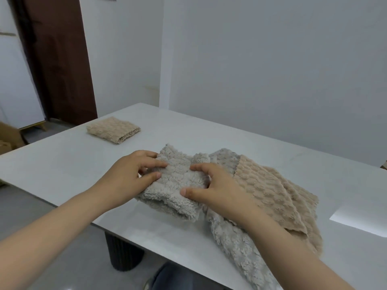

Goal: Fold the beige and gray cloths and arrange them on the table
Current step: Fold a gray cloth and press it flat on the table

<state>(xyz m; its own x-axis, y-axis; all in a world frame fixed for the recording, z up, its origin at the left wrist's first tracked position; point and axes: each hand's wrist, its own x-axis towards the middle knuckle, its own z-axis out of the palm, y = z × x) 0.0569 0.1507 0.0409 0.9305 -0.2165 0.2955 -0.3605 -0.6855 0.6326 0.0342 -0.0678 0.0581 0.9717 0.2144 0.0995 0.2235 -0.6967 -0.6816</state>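
A folded gray cloth (173,185) lies on the pale table (69,164) in front of me. My left hand (129,174) grips its left edge, fingers curled onto the top. My right hand (211,189) grips its right edge, thumb on the near side. To the right lies a loose pile: an unfolded beige cloth (278,195) draped over another gray cloth (234,243) that hangs toward the table's near edge. A neatly folded beige cloth (114,129) sits alone at the far left of the table.
The table's near edge runs diagonally below my arms, with a dark ribbed pedestal leg (123,254) under it. A white wall stands behind the table. A dark brown door (56,59) and cardboard boxes (8,137) are at the left. A bright light patch (360,218) lies at right.
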